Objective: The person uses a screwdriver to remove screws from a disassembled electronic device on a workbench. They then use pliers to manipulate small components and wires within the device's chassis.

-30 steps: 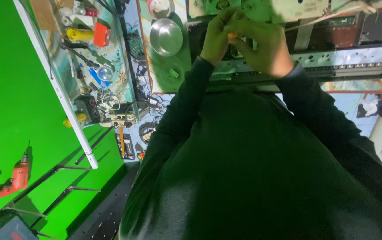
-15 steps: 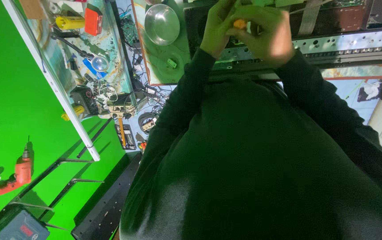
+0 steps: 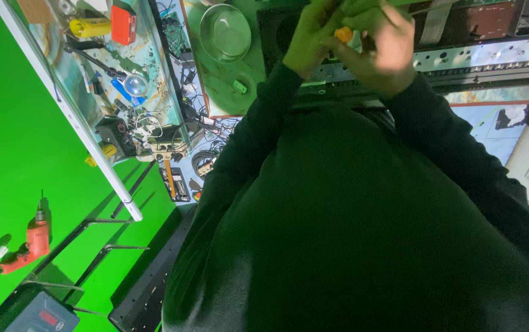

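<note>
We had both hands up at the top of the view, close together over the work. Our left hand [image 3: 310, 34] curled its fingers around a small orange piece [image 3: 343, 34], and our right hand [image 3: 384, 52] closed in from the other side, so the two hands met on it. We could not tell whether the right hand truly gripped the orange piece or only steadied it, since the fingers were blurred and partly cut off by the frame edge.

The orange piece sat just above a long metal chassis [image 3: 486, 58] with rows of small holes, lying across the bench. Whatever we were fitting or loosening was, as we judged it, in mid-step: the piece was in our fingers, not laid aside, and the chassis lay open, with no cover on it.

Left of the hands stood a clear glass bowl [image 3: 224, 31] on a green mat [image 3: 215, 80]. Further left, a cluttered shelf [image 3: 123, 98] held tools and tangled wires. A red drill [image 3: 34, 243] hung on the green wall [image 3: 12, 141], well apart from us.
</note>
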